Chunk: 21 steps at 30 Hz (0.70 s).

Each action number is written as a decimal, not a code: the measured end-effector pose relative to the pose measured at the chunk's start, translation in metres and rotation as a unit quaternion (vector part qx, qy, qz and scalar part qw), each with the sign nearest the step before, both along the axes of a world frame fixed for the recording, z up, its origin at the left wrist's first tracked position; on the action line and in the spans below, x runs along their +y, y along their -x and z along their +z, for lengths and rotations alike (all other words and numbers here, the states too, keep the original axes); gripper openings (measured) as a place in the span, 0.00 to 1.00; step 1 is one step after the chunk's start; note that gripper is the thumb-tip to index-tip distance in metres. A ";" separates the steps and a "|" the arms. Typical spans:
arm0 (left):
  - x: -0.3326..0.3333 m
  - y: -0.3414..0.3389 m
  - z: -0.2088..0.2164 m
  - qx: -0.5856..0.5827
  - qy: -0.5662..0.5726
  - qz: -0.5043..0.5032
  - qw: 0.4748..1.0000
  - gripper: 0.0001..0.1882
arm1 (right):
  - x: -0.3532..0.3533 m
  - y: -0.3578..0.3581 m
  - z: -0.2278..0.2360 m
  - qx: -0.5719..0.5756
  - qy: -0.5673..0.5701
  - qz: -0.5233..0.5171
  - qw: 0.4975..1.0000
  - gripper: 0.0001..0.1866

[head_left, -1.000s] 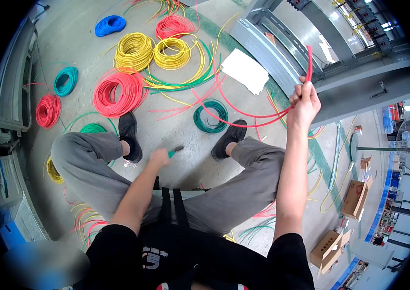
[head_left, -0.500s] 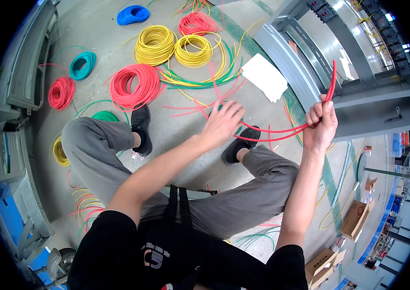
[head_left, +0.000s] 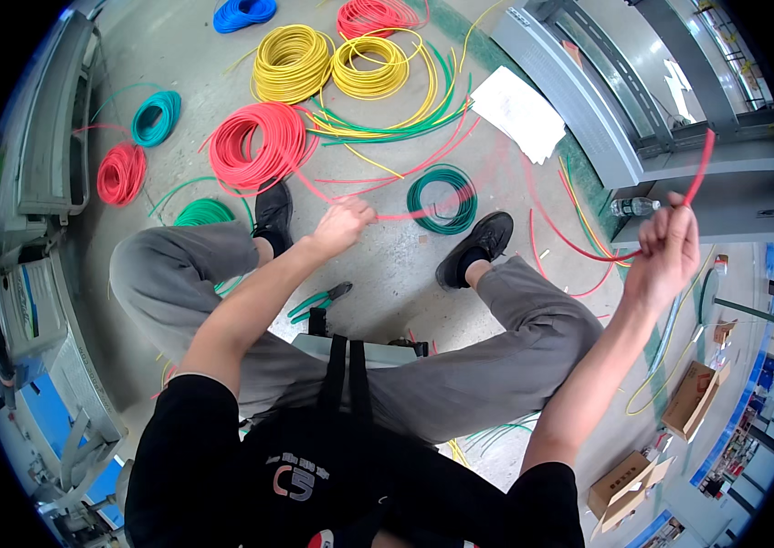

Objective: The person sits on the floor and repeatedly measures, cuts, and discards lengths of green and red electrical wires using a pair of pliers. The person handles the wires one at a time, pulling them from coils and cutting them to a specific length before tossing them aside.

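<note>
My left hand (head_left: 346,224) is closed on a red wire, above the floor between my feet. From that fist a blurred stretch runs right, and another runs up toward the large red coil (head_left: 259,146). Out to the right, my right hand (head_left: 670,251) grips red wire (head_left: 702,169) whose end sticks up past the fist. A length sags away from this hand to the left and blurs. Whether both hands hold one wire I cannot tell. Below the left hand lie cutters with green handles (head_left: 323,300). A dark green coil (head_left: 442,199) rests near my right shoe.
Yellow coils (head_left: 292,64), a blue coil (head_left: 244,13) and a teal coil (head_left: 157,119) lie ahead. White sheets (head_left: 519,114) lie before a grey metal cabinet frame (head_left: 579,91). A bottle (head_left: 635,207) stands beside it. Cardboard boxes (head_left: 695,399) are at the right.
My left hand has moved left and slightly toward me, its fingers now closed on wire. My right hand has moved right and slightly toward me, still gripping. The cutters have come into view.
</note>
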<state>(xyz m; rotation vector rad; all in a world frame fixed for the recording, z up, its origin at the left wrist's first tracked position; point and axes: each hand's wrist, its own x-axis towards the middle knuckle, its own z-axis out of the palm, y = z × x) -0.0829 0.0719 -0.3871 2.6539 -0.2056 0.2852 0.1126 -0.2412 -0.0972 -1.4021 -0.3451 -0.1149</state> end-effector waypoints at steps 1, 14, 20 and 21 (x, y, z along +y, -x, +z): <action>0.003 -0.003 -0.008 0.004 0.006 0.036 0.999 0.05 | -0.003 0.003 0.003 0.005 -0.021 0.005 1.000 0.14; -0.047 -0.126 -0.128 0.021 -0.049 0.227 0.972 0.07 | 0.023 0.021 -0.002 0.037 0.051 -0.047 0.997 0.15; -0.001 -0.101 -0.160 0.119 -0.098 0.249 0.956 0.08 | 0.030 0.019 -0.004 0.073 0.013 0.001 0.997 0.16; 0.011 -0.094 -0.156 0.124 -0.075 0.250 0.957 0.07 | 0.034 0.019 -0.004 0.077 0.011 0.017 0.997 0.16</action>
